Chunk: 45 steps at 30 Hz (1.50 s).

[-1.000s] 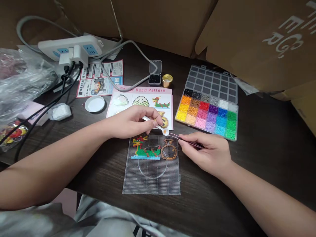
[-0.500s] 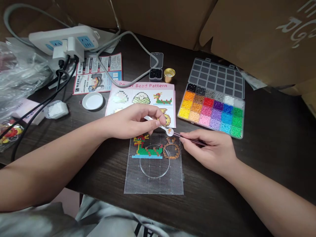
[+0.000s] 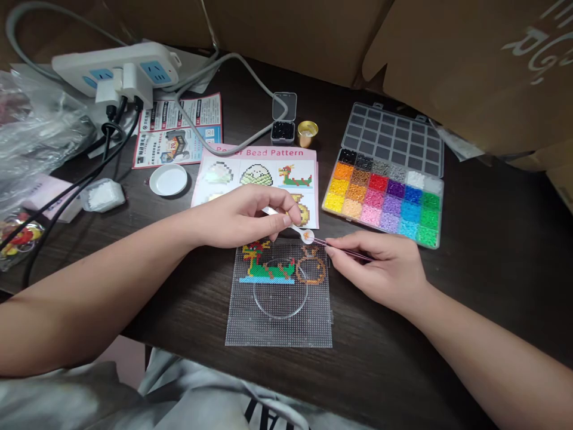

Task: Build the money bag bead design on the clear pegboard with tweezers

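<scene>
My left hand (image 3: 250, 218) pinches a small white spoon (image 3: 307, 236) that has a few orange-brown beads in its bowl. From the right, my right hand (image 3: 380, 263) holds thin tweezers (image 3: 347, 249), whose tips reach into the spoon's bowl. Below both hands lies a clear pegboard (image 3: 277, 328) bearing a green, red and yellow dragon boat (image 3: 271, 270) on a light blue row. Beside it on the board is a brown bead outline (image 3: 311, 280) of a round pouch. Behind, my left hand partly covers the printed pattern sheet (image 3: 264, 153).
An open bead case (image 3: 380, 200) with many colours lies at the right. Further back are a gold cup (image 3: 307, 134) and a box of black beads (image 3: 283, 131). A white dish (image 3: 168, 180), power strip (image 3: 116, 68) and cables occupy the left.
The whole scene sits slightly higher in the picture. Both hands keep nearly the same pose, with the tweezers' tips still at the spoon.
</scene>
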{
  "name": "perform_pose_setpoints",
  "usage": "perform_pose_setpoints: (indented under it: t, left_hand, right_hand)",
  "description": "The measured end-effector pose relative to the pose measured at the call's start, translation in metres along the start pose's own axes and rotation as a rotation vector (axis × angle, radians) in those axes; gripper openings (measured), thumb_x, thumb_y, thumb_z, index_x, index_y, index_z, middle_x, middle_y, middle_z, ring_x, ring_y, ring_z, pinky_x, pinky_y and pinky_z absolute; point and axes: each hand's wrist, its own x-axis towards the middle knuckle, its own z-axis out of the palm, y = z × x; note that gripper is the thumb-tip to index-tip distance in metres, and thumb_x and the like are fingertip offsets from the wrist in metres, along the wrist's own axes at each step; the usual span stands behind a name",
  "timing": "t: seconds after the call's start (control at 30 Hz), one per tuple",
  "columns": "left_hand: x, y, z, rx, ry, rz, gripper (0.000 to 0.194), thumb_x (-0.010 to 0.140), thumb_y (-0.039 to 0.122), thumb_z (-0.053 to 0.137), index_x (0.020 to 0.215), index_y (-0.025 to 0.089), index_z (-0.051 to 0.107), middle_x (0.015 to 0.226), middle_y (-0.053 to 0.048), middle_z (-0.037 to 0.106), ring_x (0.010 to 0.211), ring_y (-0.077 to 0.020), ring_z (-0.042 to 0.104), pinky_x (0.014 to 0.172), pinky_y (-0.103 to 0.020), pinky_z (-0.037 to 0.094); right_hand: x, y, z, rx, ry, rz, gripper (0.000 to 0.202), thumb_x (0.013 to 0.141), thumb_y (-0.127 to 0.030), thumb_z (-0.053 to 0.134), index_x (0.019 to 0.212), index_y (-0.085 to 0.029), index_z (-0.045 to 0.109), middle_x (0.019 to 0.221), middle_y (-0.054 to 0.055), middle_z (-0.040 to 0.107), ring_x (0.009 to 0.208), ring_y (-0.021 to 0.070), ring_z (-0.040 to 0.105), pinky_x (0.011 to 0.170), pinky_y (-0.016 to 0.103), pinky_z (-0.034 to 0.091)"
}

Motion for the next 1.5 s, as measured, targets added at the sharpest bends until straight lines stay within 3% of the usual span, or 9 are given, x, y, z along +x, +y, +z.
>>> perform_pose_setpoints:
  t: [0.37,0.57,0.67,1.5]
  left_hand:
    - [0.001,0.001,0.001,0.02,0.037,-0.03,0.01,0.09,0.018,0.056,0.095,0.014,0.062,0.076,0.001,0.059,0.06,-0.0046,0.054,0.056,-0.016,0.041]
    - [0.004,-0.005,0.002,-0.106,0.185,-0.041,0.006,0.084,0.012,0.058,0.085,0.013,0.064,0.068,0.002,0.058,0.053,-0.0035,0.05,0.051,-0.017,0.038]
    - [0.005,-0.006,0.002,-0.13,0.222,-0.068,0.009,0.08,0.008,0.058,0.082,0.013,0.065,0.063,0.002,0.057,0.05,-0.0039,0.048,0.048,-0.018,0.035]
    - [0.004,-0.003,0.003,-0.091,0.224,-0.086,0.009,0.076,0.012,0.059,0.077,0.016,0.067,0.053,0.003,0.054,0.046,-0.0055,0.047,0.045,-0.021,0.034]
  right_hand:
    - [-0.002,0.002,-0.003,0.083,0.039,0.009,0.006,0.078,-0.017,0.073,0.084,-0.019,0.075,0.073,0.002,0.076,0.052,0.0116,0.065,0.043,0.021,0.05]
    - [-0.003,0.008,-0.012,0.185,-0.297,-0.159,0.009,0.079,-0.013,0.072,0.085,-0.018,0.075,0.069,0.002,0.074,0.046,0.0104,0.058,0.039,0.024,0.043]
    - [-0.001,0.008,-0.013,0.176,-0.374,-0.19,0.008,0.079,-0.012,0.07,0.085,-0.016,0.074,0.067,0.003,0.073,0.044,0.0098,0.056,0.04,0.025,0.042]
    - [0.001,0.006,-0.014,0.151,-0.411,-0.123,0.009,0.081,-0.019,0.069,0.087,-0.021,0.075,0.065,-0.001,0.07,0.044,0.0101,0.054,0.04,0.026,0.042]
